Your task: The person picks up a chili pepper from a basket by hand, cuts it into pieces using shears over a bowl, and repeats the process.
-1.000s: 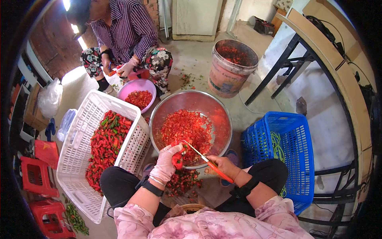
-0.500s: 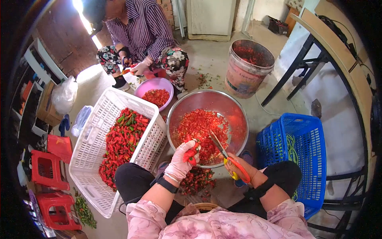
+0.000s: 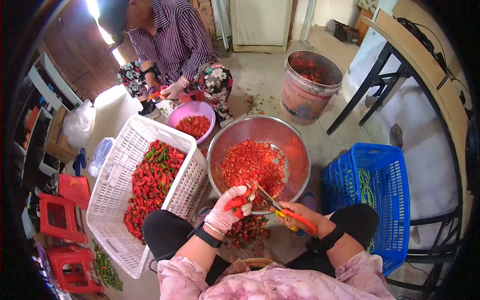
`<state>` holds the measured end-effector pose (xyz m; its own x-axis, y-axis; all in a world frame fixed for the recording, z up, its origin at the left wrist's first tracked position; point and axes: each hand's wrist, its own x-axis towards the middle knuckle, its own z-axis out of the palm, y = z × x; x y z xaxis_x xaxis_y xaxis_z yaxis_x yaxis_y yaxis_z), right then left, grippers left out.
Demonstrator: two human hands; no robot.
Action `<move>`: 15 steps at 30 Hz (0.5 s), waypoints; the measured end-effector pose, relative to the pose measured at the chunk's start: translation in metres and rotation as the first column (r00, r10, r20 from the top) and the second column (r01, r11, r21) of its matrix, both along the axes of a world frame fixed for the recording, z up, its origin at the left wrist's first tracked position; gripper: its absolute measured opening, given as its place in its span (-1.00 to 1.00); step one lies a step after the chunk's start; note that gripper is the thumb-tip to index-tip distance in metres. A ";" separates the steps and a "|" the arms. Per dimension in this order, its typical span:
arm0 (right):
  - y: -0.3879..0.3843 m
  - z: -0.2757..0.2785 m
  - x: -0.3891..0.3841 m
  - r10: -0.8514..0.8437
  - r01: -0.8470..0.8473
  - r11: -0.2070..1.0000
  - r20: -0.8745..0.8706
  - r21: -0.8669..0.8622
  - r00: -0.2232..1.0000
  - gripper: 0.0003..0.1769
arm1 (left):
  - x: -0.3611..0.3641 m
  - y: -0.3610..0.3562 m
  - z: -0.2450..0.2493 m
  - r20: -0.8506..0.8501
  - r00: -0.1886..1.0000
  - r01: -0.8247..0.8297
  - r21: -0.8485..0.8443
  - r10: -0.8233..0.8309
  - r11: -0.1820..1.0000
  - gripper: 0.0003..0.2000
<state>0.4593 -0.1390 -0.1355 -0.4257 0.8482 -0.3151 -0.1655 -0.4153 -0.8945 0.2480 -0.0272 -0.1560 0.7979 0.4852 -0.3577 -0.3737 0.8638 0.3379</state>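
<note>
A red chili pepper (image 3: 239,201) is held in the gloved left hand (image 3: 227,214), just above the near rim of a large steel basin (image 3: 300,145). The fingers (image 3: 241,192) of this hand are curled and pressed together around the pepper, so that only its two ends are seen. A pair of scissors (image 3: 272,201) with orange handles is gripped in the bare right hand (image 3: 296,215); the fingers of that hand are closed through and around the handles. The blades are pointed up and to the left, with their tips just beside the pepper. Whether the blades are touching it cannot be told.

The basin is placed on the floor in front of the knees, and a heap of cut chili pieces (image 3: 255,162) is lying inside it. Under the hands, between the legs, a small pile of chili scraps (image 3: 247,231) is seen.

To the left of the basin, touching it, a white plastic crate (image 3: 112,165) is set. It is filled with whole chilies (image 3: 150,185), mostly red and some green. To the right, a blue basket (image 3: 387,210) is standing near the right knee.

Behind the basin a pink bowl (image 3: 206,111) with cut chili is placed, and a stained bucket (image 3: 307,97) is standing further back. Another person (image 3: 177,42) in a striped shirt is seated behind the pink bowl, with gloved hands occupied just above it. Red stools (image 3: 57,217) are stacked at the far left.
</note>
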 end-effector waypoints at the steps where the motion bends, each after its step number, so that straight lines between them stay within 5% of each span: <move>1: -0.002 0.001 -0.001 -0.010 0.009 1.000 -0.021 -0.030 1.000 -0.51 | -0.001 0.001 -0.002 -0.002 1.000 0.000 -0.003 0.000 1.000 -0.80; 3: -0.002 0.006 0.001 -0.024 0.023 1.000 0.057 0.015 0.998 -0.52 | -0.001 0.003 -0.005 0.086 0.996 0.017 -0.050 -0.013 0.999 -0.81; 9: -0.005 0.011 -0.001 -0.074 0.068 0.993 -0.069 -0.092 0.995 -0.60 | 0.000 0.003 -0.001 0.038 0.999 0.020 -0.065 -0.017 0.998 -0.84; 15: -0.005 -0.018 -0.015 -0.194 0.148 0.976 0.319 0.162 0.928 -0.61 | 0.009 -0.001 -0.005 -0.104 0.991 -0.088 -0.075 0.080 0.993 -0.85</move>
<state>0.4444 -0.1444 -0.1537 -0.1615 0.9426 -0.2923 0.0916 -0.2806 -0.9555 0.2569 -0.0279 -0.1607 0.7133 0.5161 -0.4742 -0.4137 0.8561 0.3097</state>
